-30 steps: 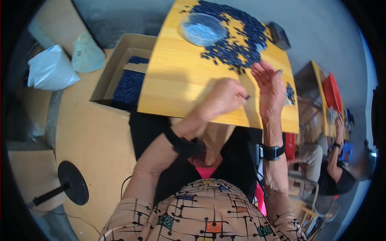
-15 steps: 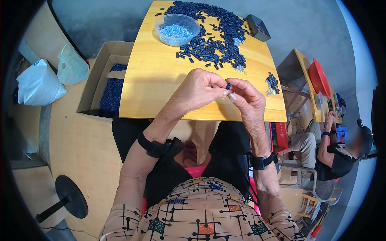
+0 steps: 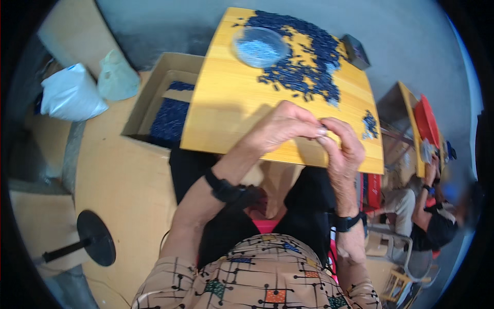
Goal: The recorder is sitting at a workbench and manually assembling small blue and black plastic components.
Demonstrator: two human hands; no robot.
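In the upper middle of the frame, a yellow wooden table [image 3: 221, 103], with a wide spread of small dark blue pieces [image 3: 324, 54] near its far edge. Beside this spread, at upper centre, a clear round bowl [image 3: 262, 34] with pale bits [image 3: 257, 53] inside. At upper right, a dark open box [image 3: 352, 51]; lower on the same side, a small separate pile [image 3: 369, 122]. Left of the table, a cardboard box [image 3: 138, 118]; at upper left, a white bag [image 3: 72, 95] just beside a pale green bag [image 3: 118, 77]. At far right, a seated person [image 3: 437, 229] near a red basin [image 3: 424, 121].

Above the near table edge, right of centre, left hand [image 3: 285, 126] and right hand [image 3: 345, 147] with fingertips together, thumbs against bent fingers. Between the tips, only a dark blurred trace: not possible to tell how tightly closed, or on what.
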